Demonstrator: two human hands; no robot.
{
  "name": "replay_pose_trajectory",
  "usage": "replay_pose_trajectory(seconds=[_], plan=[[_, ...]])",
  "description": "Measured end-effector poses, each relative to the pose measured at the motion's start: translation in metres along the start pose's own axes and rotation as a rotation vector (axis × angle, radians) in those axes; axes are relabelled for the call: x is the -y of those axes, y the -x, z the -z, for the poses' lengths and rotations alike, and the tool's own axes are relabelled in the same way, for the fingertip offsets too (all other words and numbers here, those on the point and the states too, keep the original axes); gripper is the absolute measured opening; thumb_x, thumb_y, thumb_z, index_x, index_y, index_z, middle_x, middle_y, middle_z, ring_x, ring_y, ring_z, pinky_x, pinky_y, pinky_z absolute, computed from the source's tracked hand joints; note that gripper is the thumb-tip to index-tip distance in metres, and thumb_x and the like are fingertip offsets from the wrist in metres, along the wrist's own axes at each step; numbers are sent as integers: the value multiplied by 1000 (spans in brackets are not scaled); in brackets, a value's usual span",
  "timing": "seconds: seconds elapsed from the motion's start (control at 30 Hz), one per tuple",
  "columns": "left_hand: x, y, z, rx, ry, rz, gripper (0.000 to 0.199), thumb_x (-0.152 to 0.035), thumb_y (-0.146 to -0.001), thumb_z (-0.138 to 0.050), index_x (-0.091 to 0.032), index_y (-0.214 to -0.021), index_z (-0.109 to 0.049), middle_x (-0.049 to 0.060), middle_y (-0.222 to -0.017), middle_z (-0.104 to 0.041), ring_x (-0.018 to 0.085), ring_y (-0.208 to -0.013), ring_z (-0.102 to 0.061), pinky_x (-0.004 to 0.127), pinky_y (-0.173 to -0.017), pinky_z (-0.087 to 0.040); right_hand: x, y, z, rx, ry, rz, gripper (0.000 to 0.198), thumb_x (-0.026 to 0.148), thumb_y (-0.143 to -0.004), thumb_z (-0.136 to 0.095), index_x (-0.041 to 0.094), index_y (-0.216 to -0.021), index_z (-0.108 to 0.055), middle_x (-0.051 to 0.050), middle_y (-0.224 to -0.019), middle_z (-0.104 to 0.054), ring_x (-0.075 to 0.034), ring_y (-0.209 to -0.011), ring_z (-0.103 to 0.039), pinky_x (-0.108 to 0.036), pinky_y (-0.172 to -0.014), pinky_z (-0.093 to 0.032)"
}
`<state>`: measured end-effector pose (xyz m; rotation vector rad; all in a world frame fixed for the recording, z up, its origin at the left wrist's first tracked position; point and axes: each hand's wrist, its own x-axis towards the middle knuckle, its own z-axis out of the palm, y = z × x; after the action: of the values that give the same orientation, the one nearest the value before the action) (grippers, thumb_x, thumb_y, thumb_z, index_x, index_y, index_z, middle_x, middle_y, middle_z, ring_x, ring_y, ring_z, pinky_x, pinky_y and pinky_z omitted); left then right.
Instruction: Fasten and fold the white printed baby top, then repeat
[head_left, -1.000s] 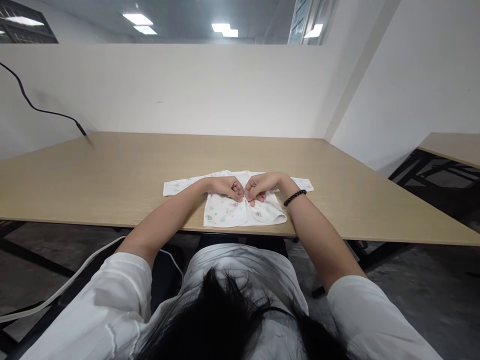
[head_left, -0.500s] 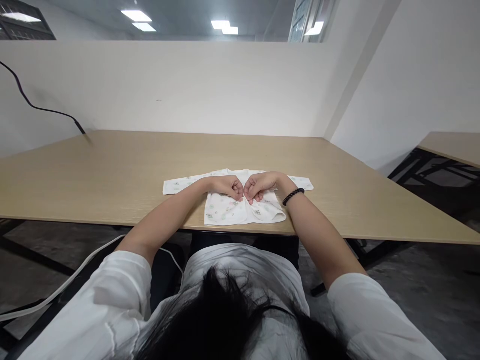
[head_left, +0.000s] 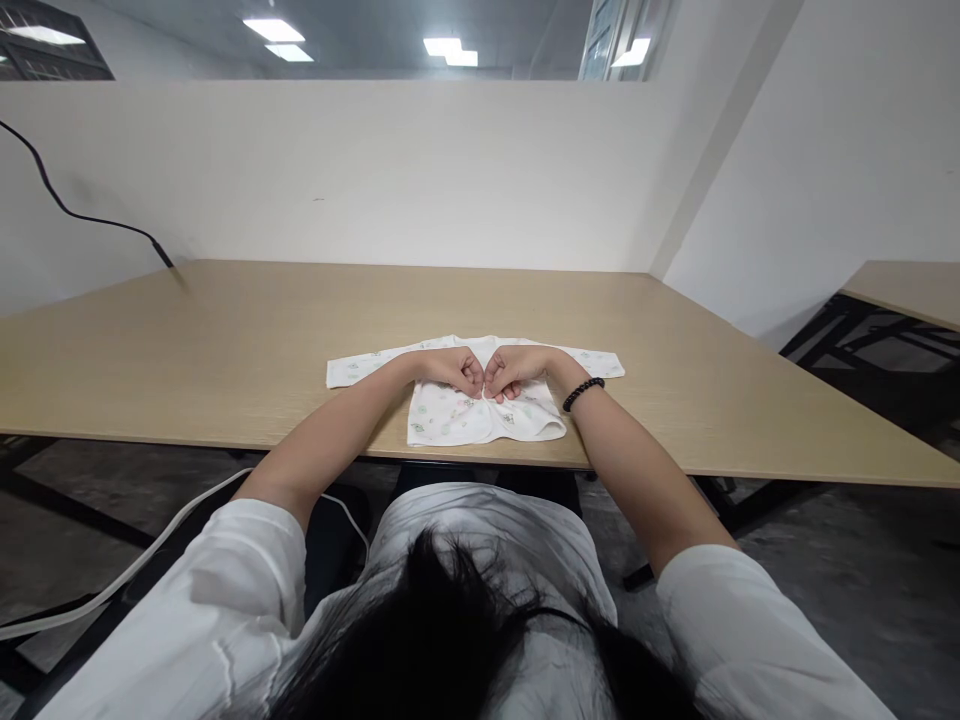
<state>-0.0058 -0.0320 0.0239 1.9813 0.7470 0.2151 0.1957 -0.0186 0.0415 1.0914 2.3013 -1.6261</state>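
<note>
A small white baby shirt (head_left: 446, 420) with a faint coloured print lies spread on the table, its sleeves stretched out to both sides and its hem towards me. My left hand (head_left: 456, 370) pinches the cloth at the middle of the front. Right beside it, my right hand (head_left: 513, 372) pinches the other front edge, with the knuckles of both hands almost touching. Small creases run from the pinched spot down to the hem. Whatever fastening sits between the fingertips is too small and covered to make out.
The shirt lies near the front edge of a wooden table (head_left: 247, 330). A white wall (head_left: 420, 170) rises behind it. A black cable (head_left: 97, 217) comes down at the far left, and a white cable (head_left: 150, 548) hangs below the table edge. Another table (head_left: 911, 285) stands at right.
The lower right front of the shirt has shifted slightly left and lies flatter at the hem. Both hands have moved a little to the left, still pinching at the middle.
</note>
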Motion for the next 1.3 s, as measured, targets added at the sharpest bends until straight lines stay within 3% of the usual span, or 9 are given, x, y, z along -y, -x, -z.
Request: replay_pose_trajectory(seconds=[0.43, 0.67, 0.8, 0.93, 1.13, 1.3], plan=[[-6, 1, -1, 29, -2, 0, 18, -31, -65, -77, -15, -67, -69, -3, -52, -50, 8, -46, -37, 21, -46, -25, -2, 1, 2, 38, 38, -1, 38, 40, -59, -86, 12, -79, -69, 0, -65, -66, -8, -52, -53, -19, -48, -39], [-3, -1, -1, -4, -14, -38, 26, -33, -63, -81, -15, -67, -63, -5, -52, -47, 8, -46, -37, 22, -47, -26, 3, 12, 6, 46, 123, -48, 46, 49, -55, -89, 14, -69, -64, 5, -49, -54, -5, -43, -41, -20, -43, -29], [-3, 0, -3, 0, -13, -94, 28, -34, -65, -82, -17, -80, -66, -8, -50, -41, 7, -45, -33, 22, -47, -25, 15, 21, -5, 143, 187, -45, 50, 58, -55, -87, 13, -67, -68, 2, -48, -57, -7, -45, -44, -21, -44, -29], [-2, -1, -4, 15, -24, -148, 28, -36, -68, -80, -17, -85, -69, -9, -48, -36, 7, -44, -31, 23, -49, -27, 23, 21, -18, 277, 337, -166, 52, 60, -54, -86, 11, -63, -70, -2, -49, -61, -9, -44, -46, -22, -44, -33], [0, -2, -4, 18, -17, -138, 29, -38, -67, -81, -17, -84, -70, -8, -49, -39, 7, -44, -31, 23, -49, -28, 25, 19, -23, 282, 386, -202, 54, 63, -58, -82, 11, -62, -69, -3, -53, -64, -9, -46, -49, -22, -46, -36], [-4, -1, -4, 4, -35, -98, 30, -38, -65, -82, -17, -84, -70, -7, -50, -41, 8, -45, -34, 22, -47, -27, 24, 18, -25, 276, 384, -168, 48, 57, -60, -83, 11, -59, -69, -3, -49, -63, -8, -43, -43, -21, -42, -30]])
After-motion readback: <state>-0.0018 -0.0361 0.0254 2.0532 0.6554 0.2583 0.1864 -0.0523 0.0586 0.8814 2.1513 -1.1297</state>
